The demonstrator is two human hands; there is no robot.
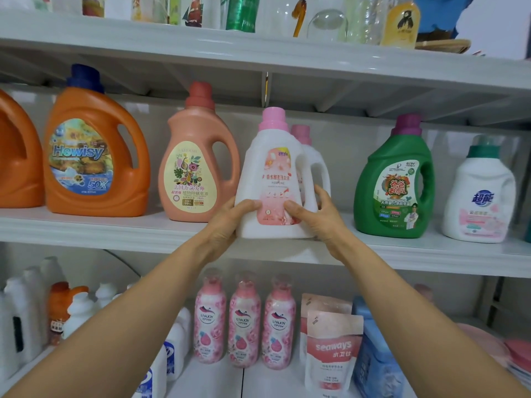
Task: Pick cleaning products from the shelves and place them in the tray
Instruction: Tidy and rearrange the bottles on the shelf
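- The white bottle [275, 173] is held near upright at the front edge of the middle shelf [115, 231], its long axis vertical.
- It is clasped low between the left grip [227, 222] and right grip [319, 216], both equally near.

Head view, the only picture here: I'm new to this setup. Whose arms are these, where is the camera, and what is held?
No machine: a person wears one camera on the head, looking forward and down, so the bare arms are theirs. The left hand and right hand grip a white plastic bottle with a pink cap at the front edge of the white middle shelf. Beside it stand an orange plastic jug and a green plastic bottle.
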